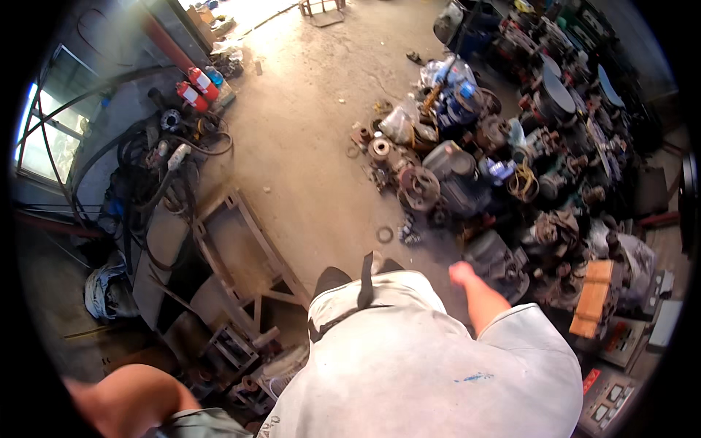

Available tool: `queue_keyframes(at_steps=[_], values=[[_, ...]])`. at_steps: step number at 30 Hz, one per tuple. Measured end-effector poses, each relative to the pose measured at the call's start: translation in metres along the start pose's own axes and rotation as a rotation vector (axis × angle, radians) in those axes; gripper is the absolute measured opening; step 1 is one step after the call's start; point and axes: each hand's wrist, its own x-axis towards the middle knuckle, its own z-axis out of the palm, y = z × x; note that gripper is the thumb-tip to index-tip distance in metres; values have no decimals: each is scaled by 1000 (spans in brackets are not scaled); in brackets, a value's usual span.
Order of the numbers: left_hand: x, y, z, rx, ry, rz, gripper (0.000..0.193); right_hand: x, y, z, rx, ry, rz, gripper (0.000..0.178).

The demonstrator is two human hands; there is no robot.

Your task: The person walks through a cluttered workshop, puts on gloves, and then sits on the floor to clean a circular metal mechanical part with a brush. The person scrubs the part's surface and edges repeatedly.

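Observation:
My right hand [460, 273] hangs low beside my right hip, small and overexposed, its fingers curled in a compact shape with no object showing in them. Nearest to it is a dark grey machine housing [496, 264] at the edge of a heap of parts. On the floor ahead lie a metal ring [385, 234] and a few small metal pieces [409, 231]. At the lower left my bent left arm [142, 390] reaches out to the dark picture rim, which hides my left hand. A dark strap [365, 283] hangs at the waist of my light shirt.
A rusty metal frame [252, 226] stands at the left, beside tangled cables and hoses [139, 171] and two red fire extinguishers [202, 84]. Motors and flanges [420, 186] spread over the right side. An orange-brown block [592, 298] sits near equipment panels [612, 401]. Bare concrete floor [299, 124] stretches toward a bright opening.

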Motion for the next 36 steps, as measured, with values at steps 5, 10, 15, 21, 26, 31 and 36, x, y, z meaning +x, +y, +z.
queue_keyframes(at_steps=[5, 10, 15, 21, 26, 31, 36], values=[[-157, -204, 0, 378, 124, -1335, 17, 296, -225, -276, 1175, 188, 98, 17], [-380, -333, -5, -192, -1742, -1954, 40, 503, -359, -413, 1072, 189, -172, 21], [-304, -511, -53, -615, -1438, -1979, 44, 571, -361, -393, 532, -45, 74, 29], [-203, -724, -107, -825, -1238, -2281, 47, 590, -448, -358, 69, -494, 189, 35], [-189, -931, -85, -1005, -938, -2530, 54, 767, -519, -410, 133, -642, 451, 37], [-142, -1142, -49, -961, -290, -2679, 63, 1106, -609, -554, -110, -579, 202, 40], [-69, -1332, -21, -813, 592, -2330, 43, 1484, -830, -842, 555, -20, 69, 24]])
